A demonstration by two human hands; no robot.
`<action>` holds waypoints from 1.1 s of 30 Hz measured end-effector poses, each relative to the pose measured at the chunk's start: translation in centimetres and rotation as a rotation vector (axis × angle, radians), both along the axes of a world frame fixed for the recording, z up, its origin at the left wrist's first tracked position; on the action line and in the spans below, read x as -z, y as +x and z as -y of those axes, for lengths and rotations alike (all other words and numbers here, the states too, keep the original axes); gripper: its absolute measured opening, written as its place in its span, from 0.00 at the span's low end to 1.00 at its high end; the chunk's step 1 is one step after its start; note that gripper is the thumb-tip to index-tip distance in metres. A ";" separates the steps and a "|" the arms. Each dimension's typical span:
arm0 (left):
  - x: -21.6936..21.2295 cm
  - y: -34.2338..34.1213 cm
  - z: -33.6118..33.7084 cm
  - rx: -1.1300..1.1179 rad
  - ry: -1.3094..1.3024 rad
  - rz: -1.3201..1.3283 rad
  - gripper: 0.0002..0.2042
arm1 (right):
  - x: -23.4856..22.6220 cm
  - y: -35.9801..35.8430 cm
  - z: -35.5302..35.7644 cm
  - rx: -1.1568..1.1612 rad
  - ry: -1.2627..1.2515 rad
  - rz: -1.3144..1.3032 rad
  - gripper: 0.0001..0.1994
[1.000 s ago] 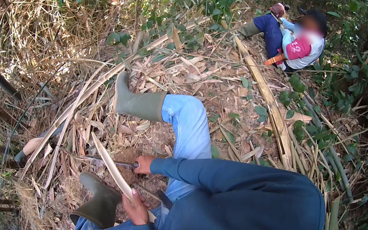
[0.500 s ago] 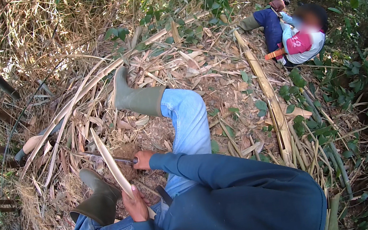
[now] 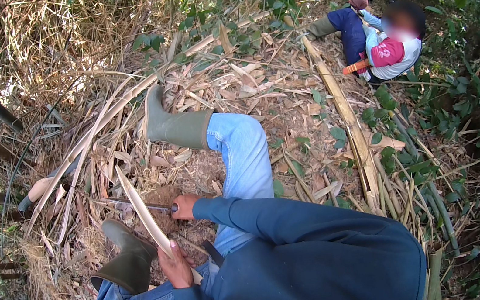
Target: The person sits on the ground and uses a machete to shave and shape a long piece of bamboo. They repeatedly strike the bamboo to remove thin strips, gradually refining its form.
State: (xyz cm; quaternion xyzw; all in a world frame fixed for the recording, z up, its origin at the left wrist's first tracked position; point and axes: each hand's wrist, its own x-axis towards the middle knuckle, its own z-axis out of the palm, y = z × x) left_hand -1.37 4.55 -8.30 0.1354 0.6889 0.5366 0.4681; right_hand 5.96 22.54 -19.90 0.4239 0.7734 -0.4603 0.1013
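A long pale bamboo strip slants up and away from my left hand, whose fingers are wrapped round its lower part. My right hand is closed on the dark handle of a long knife. The thin blade points left and passes at the strip, between my two boots. Whether its edge touches the strip I cannot tell. The strip's near end runs past my left hand toward my lap.
My green rubber boots rest among dry leaves and shavings. Long split bamboo curves along the left. A split bamboo pole lies to the right, beside thinner canes. Farther right, another person sits holding something with an orange handle.
The whole view has shifted very slightly. Both hands keep their grips, and the strip and knife stay in nearly the same place.
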 end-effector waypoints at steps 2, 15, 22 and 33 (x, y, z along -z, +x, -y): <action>0.0 0.3 -0.2 0.003 -0.001 0.005 0.15 | 0.3 0.3 -0.2 0.001 -0.005 0.003 0.20; -1.4 -0.5 0.0 -0.162 -0.020 -0.097 0.18 | 2.0 -0.4 -0.6 -0.007 -0.047 -0.127 0.24; -5.3 -0.6 -0.4 -0.285 0.184 -0.157 0.13 | 6.5 1.1 -1.3 -0.011 -0.110 -0.109 0.22; -15.9 1.5 2.2 -0.366 0.291 -0.114 0.16 | 4.0 0.7 -0.6 -0.070 -0.131 -0.166 0.18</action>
